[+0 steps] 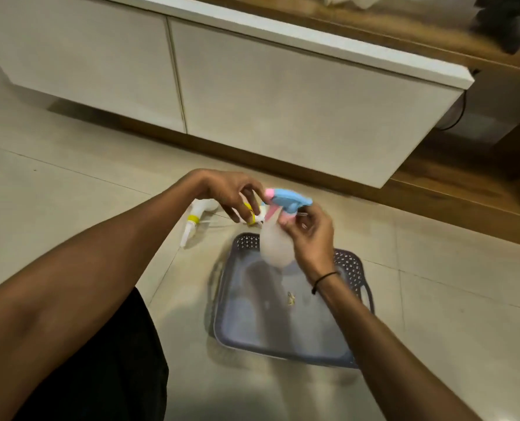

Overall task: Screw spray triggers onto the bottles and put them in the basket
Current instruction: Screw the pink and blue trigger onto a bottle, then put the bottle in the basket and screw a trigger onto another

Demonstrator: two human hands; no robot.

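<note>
Where right hand (309, 235) grips, bottle (275, 247) neck hidden — blurred

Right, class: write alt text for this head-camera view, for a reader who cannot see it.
Over a grey basket on a tiled floor, the right hand holds a translucent bottle topped with a blue-and-pink spray trigger. The left hand hovers beside it, above a yellow-collared bottle lying on the floor.

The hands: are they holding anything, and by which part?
The right hand pinches the bottle at its neck, under the blue trigger. The left hand holds nothing clearly.
</note>
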